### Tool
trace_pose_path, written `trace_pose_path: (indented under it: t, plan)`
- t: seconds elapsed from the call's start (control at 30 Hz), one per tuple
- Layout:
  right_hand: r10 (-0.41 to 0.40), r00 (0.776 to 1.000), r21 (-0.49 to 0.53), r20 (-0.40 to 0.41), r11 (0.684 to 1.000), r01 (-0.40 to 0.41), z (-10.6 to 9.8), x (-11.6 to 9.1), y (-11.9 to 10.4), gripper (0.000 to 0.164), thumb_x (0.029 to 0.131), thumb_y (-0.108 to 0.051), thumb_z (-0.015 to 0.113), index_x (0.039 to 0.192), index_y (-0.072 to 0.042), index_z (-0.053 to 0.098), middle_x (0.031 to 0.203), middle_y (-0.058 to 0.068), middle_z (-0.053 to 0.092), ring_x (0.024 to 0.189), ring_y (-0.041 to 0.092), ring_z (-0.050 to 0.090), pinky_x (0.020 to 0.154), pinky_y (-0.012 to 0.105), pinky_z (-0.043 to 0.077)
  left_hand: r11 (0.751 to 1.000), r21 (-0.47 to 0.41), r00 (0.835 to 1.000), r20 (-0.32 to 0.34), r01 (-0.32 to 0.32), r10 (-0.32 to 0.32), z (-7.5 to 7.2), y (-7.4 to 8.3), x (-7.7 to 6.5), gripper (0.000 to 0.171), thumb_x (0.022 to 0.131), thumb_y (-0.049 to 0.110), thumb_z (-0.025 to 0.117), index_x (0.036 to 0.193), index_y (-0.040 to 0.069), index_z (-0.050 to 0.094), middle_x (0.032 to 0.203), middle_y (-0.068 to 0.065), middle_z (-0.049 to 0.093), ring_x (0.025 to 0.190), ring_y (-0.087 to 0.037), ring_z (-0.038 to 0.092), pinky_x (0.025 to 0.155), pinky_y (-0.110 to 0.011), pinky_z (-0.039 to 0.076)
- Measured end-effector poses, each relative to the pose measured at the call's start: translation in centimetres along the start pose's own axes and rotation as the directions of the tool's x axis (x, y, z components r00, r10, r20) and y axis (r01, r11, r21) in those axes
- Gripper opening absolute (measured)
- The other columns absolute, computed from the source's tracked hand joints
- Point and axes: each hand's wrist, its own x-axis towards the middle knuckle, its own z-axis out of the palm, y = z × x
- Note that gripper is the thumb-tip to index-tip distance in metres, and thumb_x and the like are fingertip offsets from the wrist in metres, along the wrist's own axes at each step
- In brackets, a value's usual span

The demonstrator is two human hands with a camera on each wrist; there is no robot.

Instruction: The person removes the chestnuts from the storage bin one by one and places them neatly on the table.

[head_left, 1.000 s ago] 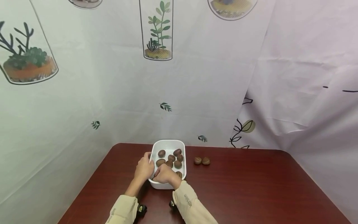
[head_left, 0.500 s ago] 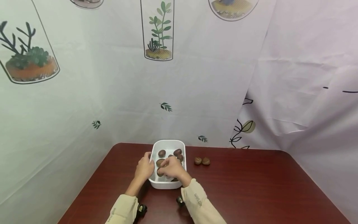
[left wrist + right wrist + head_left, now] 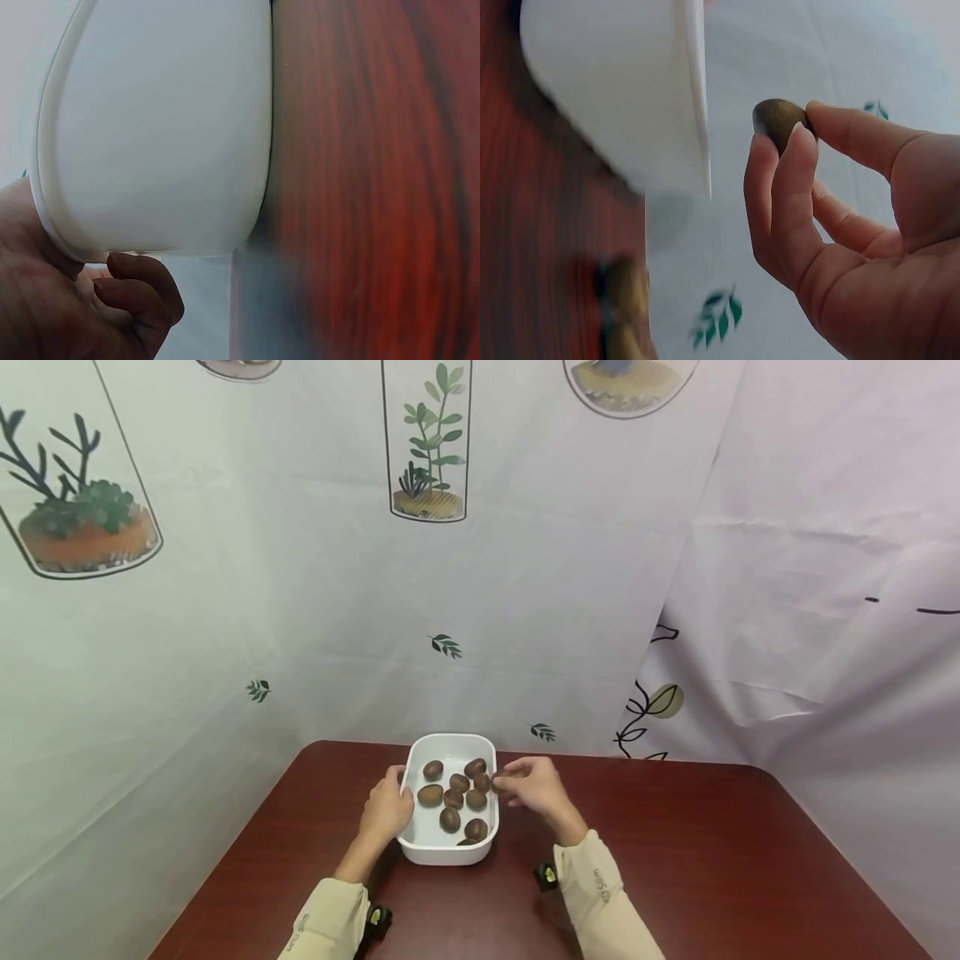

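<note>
A white rectangular dish [image 3: 444, 857] sits on the table with several brown chestnuts [image 3: 450, 820] scattered inside. My left hand [image 3: 386, 810] grips its left side, thumb at the rim and fingers curled beneath the lip in the left wrist view. Just past the opposite rim, my right hand [image 3: 542, 787] pinches a single chestnut [image 3: 780, 121] between thumb and fingertips, held above the tabletop. Below it in the right wrist view, two blurred chestnuts [image 3: 626, 289] lie side by side on the table; the right hand hides them in the head view.
The dark red wooden table [image 3: 675, 843] extends far to the right of the dish. A pale cloth [image 3: 345, 610] printed with plants hangs behind its back edge and along both sides.
My right hand has lifted a chestnut from the near-left part of the dish and carried it right, over the right rim. The left hand has stayed on the dish.
</note>
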Motion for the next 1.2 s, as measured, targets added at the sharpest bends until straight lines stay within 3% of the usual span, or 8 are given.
trace_pose_path:
  t: [0.27,0.5,0.7,0.9,1.2]
  plan:
    - [0.101,0.982,-0.019,-0.156,0.994,-0.105,-5.1,0.2,1.8,0.028,0.083,-0.003,0.077,0.107,0.009,0.066,0.091,0.015,0.072,0.075,0.032,0.072,0.061,0.035,0.058,1.0,-0.007,1.0,-0.002,0.004,-0.004,0.1,0.1,0.0,0.041,0.097,0.013,0.051,0.136,0.001,0.049,0.115,-0.027,0.063,0.1,-0.046,0.063,0.079,-0.059,0.049]
    - [0.17,0.954,-0.063,-0.246,0.98,-0.191,-7.8,0.5,4.5,0.033,0.085,-0.004,0.076,0.112,0.009,0.064,0.092,0.018,0.071,0.078,0.028,0.072,0.062,0.034,0.058,1.0,-0.001,1.0,-0.011,0.007,-0.007,0.3,-0.1,0.0,0.041,0.096,0.013,0.052,0.136,0.002,0.05,0.113,-0.025,0.064,0.099,-0.045,0.064,0.079,-0.058,0.05]
    - [0.197,0.936,-0.076,-0.292,0.971,-0.228,-9.0,0.5,5.9,0.032,0.085,-0.004,0.075,0.111,0.011,0.063,0.094,0.022,0.07,0.071,0.026,0.072,0.057,0.029,0.057,1.0,0.0,1.0,-0.009,0.004,-0.004,0.4,-0.2,0.1,0.042,0.096,0.013,0.051,0.137,0.002,0.049,0.115,-0.026,0.063,0.101,-0.046,0.063,0.08,-0.059,0.049]
    - [0.218,0.94,-0.108,-0.264,0.961,-0.253,-9.2,0.8,6.9,0.028,0.086,-0.002,0.072,0.107,0.012,0.061,0.091,0.024,0.067,0.065,0.014,0.067,0.057,0.03,0.057,1.0,0.006,1.0,-0.014,-0.001,0.001,0.3,-0.3,0.1,0.041,0.096,0.013,0.052,0.136,0.001,0.049,0.113,-0.026,0.064,0.098,-0.045,0.064,0.078,-0.058,0.05]
    - [0.248,0.939,-0.113,-0.239,0.953,-0.281,-9.1,1.2,7.5,0.026,0.087,-0.002,0.072,0.107,0.011,0.062,0.09,0.021,0.068,0.067,0.016,0.067,0.057,0.03,0.057,1.0,0.0,1.0,-0.01,0.0,0.0,0.4,-0.3,0.3,0.041,0.096,0.013,0.052,0.136,0.002,0.049,0.112,-0.025,0.064,0.097,-0.044,0.064,0.078,-0.058,0.05]
